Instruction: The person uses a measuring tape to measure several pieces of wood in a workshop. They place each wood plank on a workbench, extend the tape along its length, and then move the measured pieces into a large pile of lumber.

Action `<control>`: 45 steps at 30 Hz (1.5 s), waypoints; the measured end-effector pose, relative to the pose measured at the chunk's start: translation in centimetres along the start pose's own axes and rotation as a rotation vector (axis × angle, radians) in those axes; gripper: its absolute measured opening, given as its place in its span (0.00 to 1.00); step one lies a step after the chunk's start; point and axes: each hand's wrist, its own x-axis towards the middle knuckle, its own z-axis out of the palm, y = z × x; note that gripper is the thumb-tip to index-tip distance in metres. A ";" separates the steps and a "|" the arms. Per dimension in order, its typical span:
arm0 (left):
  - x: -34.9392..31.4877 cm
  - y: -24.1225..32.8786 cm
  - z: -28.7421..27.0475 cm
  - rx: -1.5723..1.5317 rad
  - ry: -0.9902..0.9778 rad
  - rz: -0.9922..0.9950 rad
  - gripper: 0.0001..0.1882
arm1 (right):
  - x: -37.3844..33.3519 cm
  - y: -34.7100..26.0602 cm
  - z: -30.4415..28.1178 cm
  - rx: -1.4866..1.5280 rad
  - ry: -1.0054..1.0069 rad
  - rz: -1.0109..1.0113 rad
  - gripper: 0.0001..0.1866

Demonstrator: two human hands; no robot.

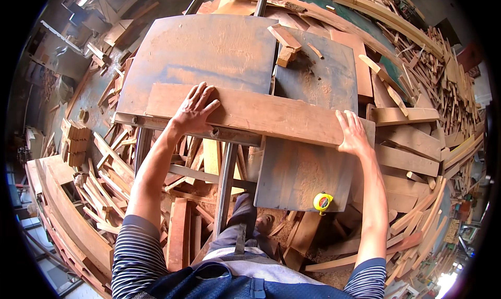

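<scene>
A long reddish-brown wooden plank (pixel 271 113) lies across a metal machine table (pixel 209 45), slanting slightly nearer toward the right. My left hand (pixel 194 111) rests flat on its left part, fingers spread, the thumb near the front edge. At the right end my right hand (pixel 354 133) spans the plank, fingertips at the far edge and thumb at the near one. A yellow tape measure (pixel 322 201) sits on the near metal plate (pixel 302 168), below my right hand. Past the plank, a short wood offcut (pixel 286 56) lies on the table amid sawdust.
Long wood strips (pixel 438 53) are heaped at the far right. Stacked boards (pixel 409 142) stand beside the table's right side. Curved boards (pixel 73 215) lie at the left. Scraps cover the floor under the metal frame leg (pixel 225 179), close to my legs.
</scene>
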 end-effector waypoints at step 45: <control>7.9 -6.5 1.9 0.057 -0.029 -0.013 0.53 | 9.4 4.9 -1.2 -0.030 -0.004 0.000 0.65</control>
